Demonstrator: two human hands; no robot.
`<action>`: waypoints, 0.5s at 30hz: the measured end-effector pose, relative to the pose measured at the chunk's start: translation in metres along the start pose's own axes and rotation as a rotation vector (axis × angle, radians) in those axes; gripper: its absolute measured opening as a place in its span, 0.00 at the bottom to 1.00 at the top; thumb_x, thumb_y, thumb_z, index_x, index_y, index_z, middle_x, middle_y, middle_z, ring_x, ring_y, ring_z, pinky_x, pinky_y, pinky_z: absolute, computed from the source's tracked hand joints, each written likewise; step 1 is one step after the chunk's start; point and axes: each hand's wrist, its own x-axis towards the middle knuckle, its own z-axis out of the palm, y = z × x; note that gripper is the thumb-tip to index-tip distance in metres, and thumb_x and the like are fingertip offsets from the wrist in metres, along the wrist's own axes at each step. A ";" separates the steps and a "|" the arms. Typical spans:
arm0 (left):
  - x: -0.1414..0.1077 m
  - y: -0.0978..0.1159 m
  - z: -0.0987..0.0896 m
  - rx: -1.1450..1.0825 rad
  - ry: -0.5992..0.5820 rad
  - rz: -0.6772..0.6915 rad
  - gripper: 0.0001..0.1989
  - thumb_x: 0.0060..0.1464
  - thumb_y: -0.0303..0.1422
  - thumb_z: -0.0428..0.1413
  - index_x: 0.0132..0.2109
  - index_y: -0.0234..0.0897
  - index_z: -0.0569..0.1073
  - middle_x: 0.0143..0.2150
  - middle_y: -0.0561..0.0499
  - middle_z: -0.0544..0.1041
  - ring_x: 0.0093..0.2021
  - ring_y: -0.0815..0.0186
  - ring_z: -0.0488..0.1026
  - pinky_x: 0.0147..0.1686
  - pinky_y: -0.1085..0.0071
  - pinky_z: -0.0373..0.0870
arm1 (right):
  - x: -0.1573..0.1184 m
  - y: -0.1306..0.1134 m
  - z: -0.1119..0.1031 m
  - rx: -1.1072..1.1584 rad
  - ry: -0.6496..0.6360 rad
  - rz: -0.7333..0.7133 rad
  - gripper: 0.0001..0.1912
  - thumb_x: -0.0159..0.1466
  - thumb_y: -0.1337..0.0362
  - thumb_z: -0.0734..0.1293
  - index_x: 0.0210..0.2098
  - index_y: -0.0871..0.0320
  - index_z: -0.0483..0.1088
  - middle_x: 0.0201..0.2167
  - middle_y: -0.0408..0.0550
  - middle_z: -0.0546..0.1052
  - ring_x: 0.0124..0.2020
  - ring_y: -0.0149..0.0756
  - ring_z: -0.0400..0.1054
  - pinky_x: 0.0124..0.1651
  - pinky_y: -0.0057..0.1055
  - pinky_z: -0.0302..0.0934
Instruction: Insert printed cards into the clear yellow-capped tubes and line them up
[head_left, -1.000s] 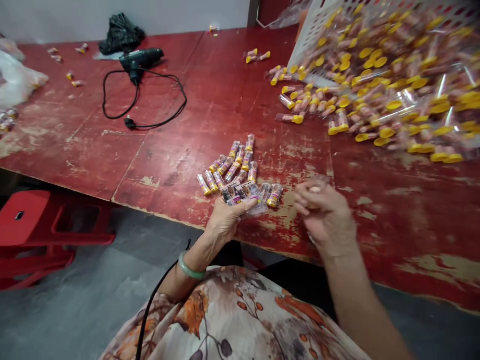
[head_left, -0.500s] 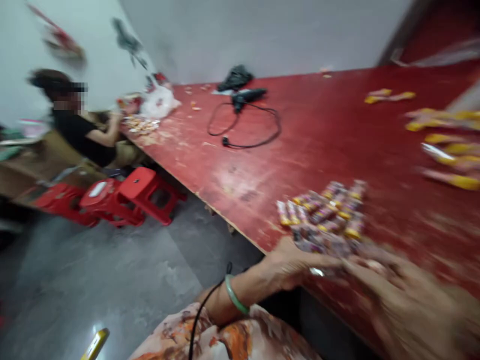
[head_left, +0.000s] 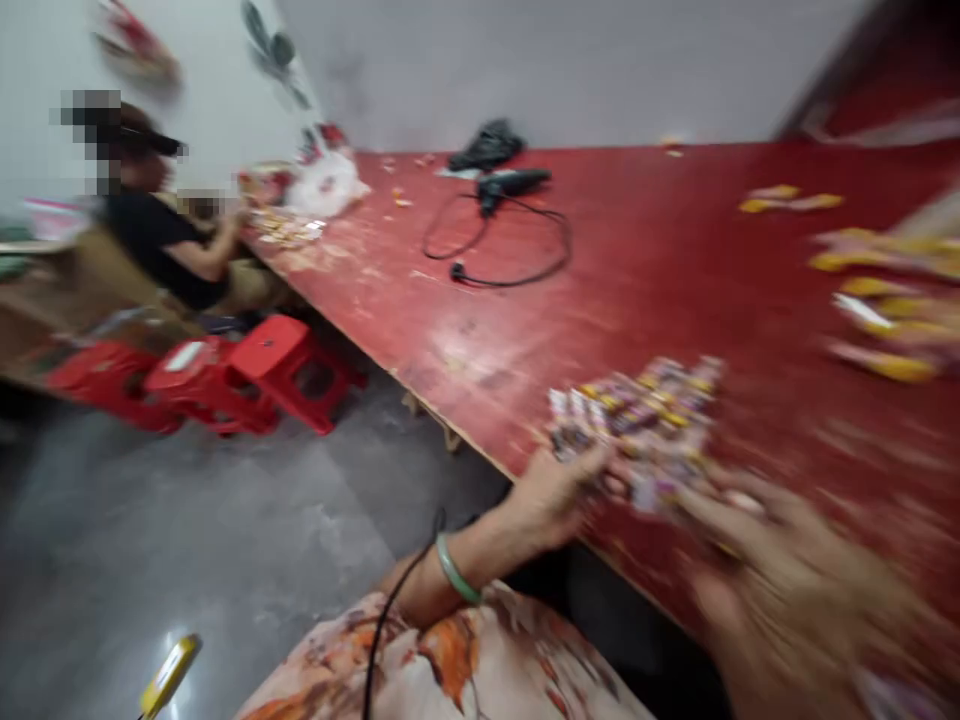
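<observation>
A cluster of small clear-wrapped sticks with yellow ends and purple marks [head_left: 645,405] lies near the front edge of the red table [head_left: 660,290]. My left hand [head_left: 559,495], with a pale green bangle on its wrist, is at the near left side of this cluster. Its thumb and fingers are drawn together, and what is between them is too blurred to make out. On the near right side, my right hand [head_left: 795,570] reaches its fingertips to the closest wrapped pieces. Motion smears its fingers. A bit of purplish clear wrap shows below it at the frame's corner.
Yellow-and-pink strips [head_left: 892,305] lie at the right. A black corded tool [head_left: 517,185] and a black bag [head_left: 487,145] are farther back. A person in black [head_left: 161,235] sits at the far left end, past red stools [head_left: 277,355] and a white bag [head_left: 330,185].
My left hand has drawn back left, away from my right hand, and a gap with wrapped pieces now shows between them. The view has shifted slightly.
</observation>
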 end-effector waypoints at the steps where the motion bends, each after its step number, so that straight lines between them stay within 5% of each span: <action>1: 0.001 0.000 0.002 0.001 0.020 -0.028 0.21 0.31 0.40 0.71 0.31 0.30 0.77 0.22 0.50 0.73 0.20 0.75 0.67 0.23 0.80 0.66 | -0.002 -0.004 -0.001 -0.012 0.095 0.028 0.10 0.52 0.67 0.73 0.33 0.52 0.72 0.30 0.42 0.72 0.30 0.31 0.68 0.31 0.27 0.64; 4: 0.008 -0.003 0.009 -0.029 -0.024 -0.120 0.19 0.32 0.37 0.71 0.29 0.30 0.75 0.17 0.59 0.63 0.18 0.79 0.59 0.19 0.82 0.57 | -0.002 -0.014 -0.004 0.016 0.299 0.109 0.14 0.43 0.68 0.76 0.29 0.57 0.72 0.25 0.40 0.72 0.25 0.27 0.65 0.28 0.25 0.61; 7: 0.013 -0.011 0.019 0.036 -0.037 -0.173 0.19 0.31 0.33 0.71 0.31 0.30 0.75 0.20 0.58 0.67 0.18 0.79 0.60 0.19 0.80 0.57 | 0.002 -0.020 -0.008 0.032 0.385 0.123 0.15 0.40 0.68 0.76 0.27 0.59 0.71 0.23 0.39 0.72 0.23 0.25 0.62 0.26 0.22 0.58; 11: 0.016 -0.024 0.030 0.199 -0.036 -0.209 0.20 0.32 0.30 0.70 0.37 0.31 0.76 0.30 0.51 0.76 0.23 0.74 0.68 0.21 0.78 0.61 | -0.001 -0.021 -0.018 0.021 0.413 0.118 0.15 0.41 0.67 0.76 0.27 0.59 0.70 0.22 0.38 0.71 0.22 0.24 0.61 0.26 0.22 0.57; 15: 0.023 -0.032 0.034 0.308 -0.022 -0.249 0.15 0.34 0.29 0.70 0.29 0.29 0.74 0.21 0.57 0.69 0.16 0.81 0.55 0.15 0.79 0.49 | -0.006 -0.021 -0.043 -0.077 0.338 0.141 0.17 0.44 0.65 0.76 0.33 0.58 0.71 0.25 0.40 0.72 0.25 0.27 0.64 0.28 0.25 0.61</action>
